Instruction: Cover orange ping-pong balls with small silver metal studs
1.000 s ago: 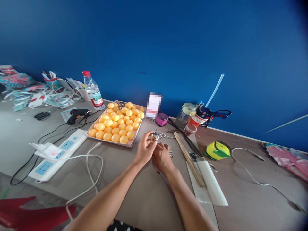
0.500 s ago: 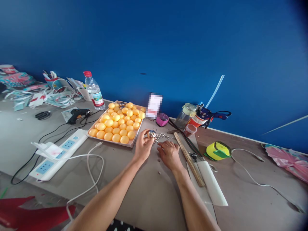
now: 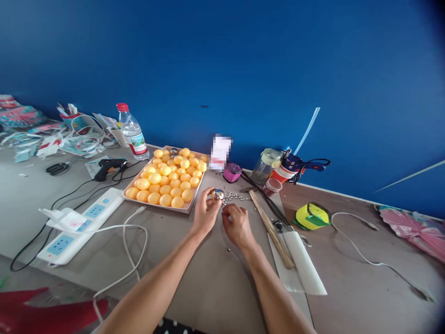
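Note:
My left hand is closed round a ball, holding it upright between thumb and fingers. Shiny silver pieces cover much of it, and a bit of orange shows at its left side. Just to the right, my right hand has its fingers curled and drawn together; whatever they may hold is hidden. Beyond the hands lies a loose heap of small silver pieces. One more silver piece rests on the table near my right wrist. Left of my hands is a shallow box of orange balls, with silver-covered ones at its back.
A white power strip and cables lie left, by a black glue gun and a water bottle. To the right are a wooden stick, a clear jar, a small purple container and a yellow-green band.
My right hand has curled its fingers in and shifted slightly left, nearer the ball. One loose silver piece beside it no longer shows. My left hand keeps its hold on the ball.

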Available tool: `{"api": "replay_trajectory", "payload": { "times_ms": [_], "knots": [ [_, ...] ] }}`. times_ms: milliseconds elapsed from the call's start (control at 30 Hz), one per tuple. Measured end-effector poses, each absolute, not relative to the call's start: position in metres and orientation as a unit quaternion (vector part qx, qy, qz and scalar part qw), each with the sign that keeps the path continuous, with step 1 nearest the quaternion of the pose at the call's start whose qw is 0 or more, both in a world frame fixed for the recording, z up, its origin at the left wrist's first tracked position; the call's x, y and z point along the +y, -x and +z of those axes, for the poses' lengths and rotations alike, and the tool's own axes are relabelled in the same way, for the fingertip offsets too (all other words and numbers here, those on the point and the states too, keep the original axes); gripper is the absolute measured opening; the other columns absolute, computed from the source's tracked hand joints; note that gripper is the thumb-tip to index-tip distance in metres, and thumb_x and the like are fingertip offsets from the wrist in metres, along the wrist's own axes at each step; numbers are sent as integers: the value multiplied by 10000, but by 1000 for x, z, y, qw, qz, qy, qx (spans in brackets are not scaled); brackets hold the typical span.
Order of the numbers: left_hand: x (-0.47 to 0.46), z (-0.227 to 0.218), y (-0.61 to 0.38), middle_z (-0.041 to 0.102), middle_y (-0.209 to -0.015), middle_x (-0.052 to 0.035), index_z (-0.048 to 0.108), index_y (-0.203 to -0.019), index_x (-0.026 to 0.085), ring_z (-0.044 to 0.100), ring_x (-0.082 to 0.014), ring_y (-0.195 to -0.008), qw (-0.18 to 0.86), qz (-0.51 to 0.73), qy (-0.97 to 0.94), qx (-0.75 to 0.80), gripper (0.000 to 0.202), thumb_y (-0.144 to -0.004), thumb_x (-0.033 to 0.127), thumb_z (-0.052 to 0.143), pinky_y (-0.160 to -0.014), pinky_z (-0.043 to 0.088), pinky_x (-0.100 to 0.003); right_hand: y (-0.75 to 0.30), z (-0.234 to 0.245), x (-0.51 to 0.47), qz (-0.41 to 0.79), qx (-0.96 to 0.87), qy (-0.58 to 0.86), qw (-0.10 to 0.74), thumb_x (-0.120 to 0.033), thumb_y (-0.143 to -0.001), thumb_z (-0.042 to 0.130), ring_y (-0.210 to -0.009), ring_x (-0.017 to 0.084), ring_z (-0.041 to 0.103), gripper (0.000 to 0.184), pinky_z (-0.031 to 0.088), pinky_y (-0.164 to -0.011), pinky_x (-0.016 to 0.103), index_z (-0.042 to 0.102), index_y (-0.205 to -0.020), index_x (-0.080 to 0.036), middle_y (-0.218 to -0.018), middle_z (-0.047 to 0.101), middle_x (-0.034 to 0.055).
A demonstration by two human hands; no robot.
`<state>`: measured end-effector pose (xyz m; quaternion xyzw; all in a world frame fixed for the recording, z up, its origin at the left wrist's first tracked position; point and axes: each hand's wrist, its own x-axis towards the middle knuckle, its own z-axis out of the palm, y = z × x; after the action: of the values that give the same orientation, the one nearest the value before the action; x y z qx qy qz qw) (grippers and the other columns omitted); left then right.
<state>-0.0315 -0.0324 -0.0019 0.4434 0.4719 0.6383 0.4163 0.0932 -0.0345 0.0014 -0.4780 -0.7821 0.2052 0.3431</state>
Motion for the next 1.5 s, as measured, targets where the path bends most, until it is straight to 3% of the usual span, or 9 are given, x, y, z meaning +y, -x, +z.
{"api": "replay_trajectory", "payload": {
  "times_ms": [100, 233, 333, 433, 633, 867, 1267, 1500],
  "knots": [
    [-34, -3, 31, 596, -1066, -86, 512, -1139, 187, 622, -165, -831, 394, 628, -461, 489, 409, -757, 276, 626, -776, 505, -308, -101, 1, -27, 326, -661, 512, 441, -167, -721, 490, -680, 154, 570, 77, 404, -671, 287, 565, -719, -181, -753, 631, 22],
    [-36, -3, 29, 621, -1012, -76, 536, -1122, 197, 608, -189, -873, 400, 609, -482, 487, 419, -726, 259, 657, -771, 502, -311, -105, 3, -20, 502, -482, 461, 550, -278, -716, 597, -461, 94, 454, 103, 372, -503, 234, 538, -737, -196, -554, 526, -55],
    [-37, -2, 26, 615, -1013, -70, 525, -1109, 195, 606, -184, -870, 415, 606, -484, 475, 404, -729, 247, 651, -768, 498, -304, -106, 10, -20, 589, -409, 388, 579, -310, -693, 657, -426, 55, 393, 162, 408, -542, 238, 545, -693, -193, -560, 518, -64],
    [-38, 0, 22, 600, -1002, -58, 498, -1080, 189, 604, -155, -810, 444, 608, -478, 453, 365, -746, 248, 633, -738, 498, -285, -106, 18, -22, 636, -383, 360, 565, -297, -655, 690, -464, 59, 435, 149, 436, -582, 258, 602, -718, -194, -640, 576, -39],
    [-40, 3, 21, 570, -941, -33, 429, -1068, 187, 582, -113, -730, 509, 599, -462, 410, 374, -757, 264, 625, -670, 485, -240, -104, 21, -25, 655, -389, 365, 535, -263, -611, 714, -498, 81, 475, 190, 385, -487, 227, 605, -752, -197, -659, 607, -21],
    [-41, 5, 26, 569, -1018, -57, 456, -1107, 184, 600, -143, -815, 479, 583, -491, 436, 344, -821, 351, 549, -761, 487, -289, -103, 17, -25, 639, -411, 376, 531, -285, -649, 695, -494, 74, 451, 165, 353, -470, 214, 567, -695, -192, -635, 568, -28],
    [-42, 2, 23, 619, -898, -42, 501, -1144, 187, 568, -122, -703, 481, 562, -498, 452, 381, -800, 335, 573, -639, 466, -228, -104, 15, -24, 649, -402, 391, 514, -275, -623, 714, -497, 68, 445, 177, 339, -485, 207, 570, -678, -188, -610, 540, -48],
    [-44, 5, 22, 615, -953, -60, 504, -1127, 180, 588, -149, -797, 464, 562, -514, 452, 362, -800, 316, 573, -728, 482, -262, -105, 16, -25, 663, -379, 391, 513, -250, -599, 731, -499, 65, 461, 202, 333, -492, 196, 563, -692, -188, -600, 528, -61]
  ]
}}
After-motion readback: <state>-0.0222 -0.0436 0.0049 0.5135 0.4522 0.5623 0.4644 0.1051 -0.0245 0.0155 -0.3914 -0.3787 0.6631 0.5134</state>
